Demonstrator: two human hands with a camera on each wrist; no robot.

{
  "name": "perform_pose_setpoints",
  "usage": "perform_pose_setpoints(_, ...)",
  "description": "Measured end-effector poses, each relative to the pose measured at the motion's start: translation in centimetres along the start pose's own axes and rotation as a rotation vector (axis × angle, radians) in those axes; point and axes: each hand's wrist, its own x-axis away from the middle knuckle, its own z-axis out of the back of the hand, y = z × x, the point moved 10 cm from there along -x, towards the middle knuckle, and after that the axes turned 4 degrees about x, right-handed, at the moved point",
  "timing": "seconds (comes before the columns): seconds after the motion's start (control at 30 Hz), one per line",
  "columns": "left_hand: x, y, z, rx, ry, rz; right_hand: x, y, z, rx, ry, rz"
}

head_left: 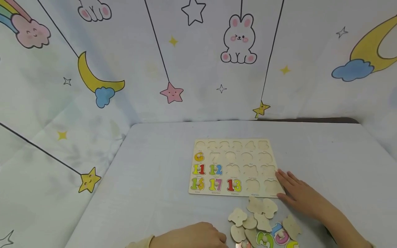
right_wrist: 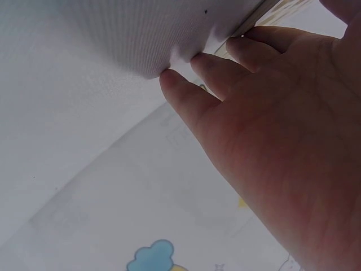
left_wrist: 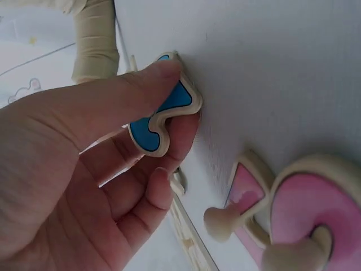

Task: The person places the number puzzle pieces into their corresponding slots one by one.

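Note:
My left hand [head_left: 193,236] is at the bottom of the head view, its fingertips out of sight there. In the left wrist view it pinches a blue wooden number piece [left_wrist: 145,135] between thumb and fingers. With its fingers extended, my right hand [head_left: 305,196] touches the right edge of the wooden number puzzle board [head_left: 229,143]. Several colourful number pieces fill slots at the board's left and lower left; the other slots are bare. In the right wrist view, the fingertips [right_wrist: 172,79] of that hand rest on the white tabletop.
Loose puzzle pieces [head_left: 238,217] lie heaped below the board, many with the plain wood side up. Among them are a green number piece [head_left: 265,239] and a pink piece with knobs [left_wrist: 304,197]. White cloth walls [head_left: 204,62] with cartoon prints surround the table [head_left: 149,179].

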Motion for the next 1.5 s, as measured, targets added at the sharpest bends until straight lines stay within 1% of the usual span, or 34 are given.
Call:
perform_pose_setpoints(0.07,0.3,-0.6,1.0,0.087,0.058,0.018,-0.1,0.1,0.1,0.001,-0.004,-0.004)
perform_pose_setpoints(0.13,0.7,-1.9,2.6,0.190,0.142,0.053,-0.2,0.1,0.2,-0.001,-0.005,-0.005)
perform_pose_setpoints(0.2,1.2,-3.9,4.5,0.293,0.240,0.097,-0.2,0.1,0.3,-0.004,-0.005,-0.006)
perform_pose_setpoints(0.27,1.6,-6.2,6.3,0.363,0.318,0.159,-0.1,0.2,0.3,-0.012,-0.001,-0.004)
perform_pose_setpoints(0.33,2.1,-8.5,8.1,0.423,0.421,0.191,-0.1,0.2,0.2,-0.020,-0.001,-0.004)
perform_pose_setpoints(0.37,2.4,-9.6,8.9,0.444,0.467,0.197,-0.1,0.2,0.2,-0.023,-0.002,-0.002)
perform_pose_setpoints(0.43,2.9,-11.3,10.5,0.480,0.539,0.186,-0.1,0.2,0.1,-0.023,-0.003,0.002)
perform_pose_setpoints(0.5,3.0,-12.7,11.6,0.517,0.580,0.159,-0.1,0.2,0.0,-0.019,-0.001,0.006)
perform_pose_setpoints(0.57,2.8,-13.9,12.4,0.562,0.588,0.128,0.0,0.2,0.0,-0.014,0.000,0.008)
perform_pose_setpoints(0.63,2.4,-15.2,12.8,0.605,0.574,0.133,0.0,0.3,-0.1,-0.009,0.001,0.006)
perform_pose_setpoints(0.7,1.8,-16.6,12.9,0.644,0.550,0.161,0.0,0.3,0.0,-0.008,0.002,0.003)
perform_pose_setpoints(0.8,0.7,-19.1,12.9,0.678,0.510,0.227,0.0,0.3,0.1,-0.008,0.010,0.006)
perform_pose_setpoints(0.9,-0.5,-21.6,12.9,0.690,0.497,0.277,0.0,0.3,0.0,-0.007,0.012,0.008)
perform_pose_setpoints(0.97,-1.3,-23.2,13.1,0.685,0.519,0.306,0.1,0.3,-0.1,-0.010,0.013,0.006)
perform_pose_setpoints(1.1,-2.5,-26.1,13.6,0.654,0.613,0.393,0.2,0.3,-0.1,-0.020,0.017,0.004)
perform_pose_setpoints(1.2,-3.4,-27.7,13.6,0.654,0.674,0.445,0.2,0.3,-0.2,-0.018,0.023,0.007)
perform_pose_setpoints(1.27,-3.9,-28.6,13.4,0.660,0.698,0.467,0.3,0.3,-0.3,-0.014,0.024,0.007)
perform_pose_setpoints(1.4,-4.8,-29.8,12.8,0.624,0.702,0.521,0.3,0.3,-0.3,-0.009,0.025,0.002)
perform_pose_setpoints(1.5,-5.1,-29.9,12.6,0.586,0.694,0.549,0.3,0.2,-0.2,-0.010,0.026,0.002)
